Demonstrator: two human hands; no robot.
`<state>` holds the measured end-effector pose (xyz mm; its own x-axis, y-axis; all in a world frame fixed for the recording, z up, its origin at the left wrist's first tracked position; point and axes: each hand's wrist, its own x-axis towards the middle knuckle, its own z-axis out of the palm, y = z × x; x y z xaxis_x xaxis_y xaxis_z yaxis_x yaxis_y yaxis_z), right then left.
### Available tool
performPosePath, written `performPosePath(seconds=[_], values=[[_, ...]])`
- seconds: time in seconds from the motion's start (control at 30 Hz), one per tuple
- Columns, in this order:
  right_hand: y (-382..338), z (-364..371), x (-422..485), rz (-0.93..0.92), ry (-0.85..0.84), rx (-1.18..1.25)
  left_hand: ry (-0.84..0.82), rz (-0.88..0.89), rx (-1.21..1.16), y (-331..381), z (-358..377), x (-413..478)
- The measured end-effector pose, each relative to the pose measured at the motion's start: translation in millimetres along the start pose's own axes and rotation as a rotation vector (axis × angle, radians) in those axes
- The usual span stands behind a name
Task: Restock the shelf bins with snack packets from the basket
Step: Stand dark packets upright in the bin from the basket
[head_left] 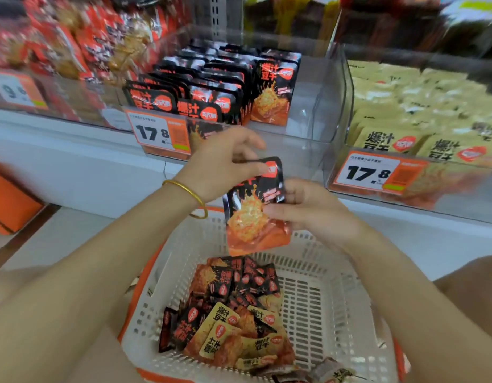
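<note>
A black and orange snack packet hangs upright above the white basket. My left hand pinches its top edge, and my right hand grips its right side. Below, the basket holds several loose black packets and yellow packets. On the shelf behind stands a clear bin with rows of matching black packets; its right part is bare. To the right, another clear bin is filled with yellow packets.
Orange price tags reading 17.8 hang on the front of the black-packet bin and of the yellow-packet bin. Red packets fill a bin at the upper left. An orange box sits low on the left.
</note>
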<state>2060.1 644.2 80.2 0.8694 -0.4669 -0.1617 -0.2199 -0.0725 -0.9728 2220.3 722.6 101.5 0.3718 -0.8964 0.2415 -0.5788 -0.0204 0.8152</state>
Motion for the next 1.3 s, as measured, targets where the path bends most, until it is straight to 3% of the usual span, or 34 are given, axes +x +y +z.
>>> performPosePath(seconds=[0.07, 0.13, 0.2, 0.27, 0.43, 0.57, 0.97, 1.1, 1.2, 1.3], values=[[-37.9, -4.7, -2.3, -0.143, 0.239, -0.255, 0.278, 0.209, 0.102, 9.9, -12.6, 9.7], [-71.6, -12.4, 8.9, -0.288, 0.577, -0.588, 0.489, 0.373, 0.384, 9.0, -25.3, 23.2], [-100.0, -18.3, 30.5, -0.363, 0.788, -0.721, 0.496, 0.418, 0.639, -2.8, -31.1, 36.6], [-112.5, -25.4, 69.0, -0.293, 0.865, -0.750, 0.412, 0.387, 0.808, -18.8, -29.4, 45.1], [-84.2, -46.2, 170.9, 0.074, 0.831, -0.654, 0.300, 0.329, 0.958, -42.1, -20.0, 53.2], [-58.8, -64.3, 205.5, 0.246, 0.751, -0.710, 0.315, 0.350, 0.968, -46.3, -19.8, 54.7], [-42.9, -73.1, 249.4, 0.290, 0.772, -0.622, 0.321, 0.358, 0.993, -47.7, -18.7, 55.2], [-52.2, -73.4, 241.1, 0.340, 0.711, -0.798, 0.334, 0.370, 0.947, -46.1, -20.0, 53.9], [-75.2, -58.5, 199.8, 0.197, 0.728, -0.788, 0.391, 0.488, 0.875, -39.9, -19.5, 44.3], [-88.6, -30.0, 126.4, -0.172, 0.765, -0.786, 0.435, 0.579, 0.837, -33.3, -13.8, 17.2]])
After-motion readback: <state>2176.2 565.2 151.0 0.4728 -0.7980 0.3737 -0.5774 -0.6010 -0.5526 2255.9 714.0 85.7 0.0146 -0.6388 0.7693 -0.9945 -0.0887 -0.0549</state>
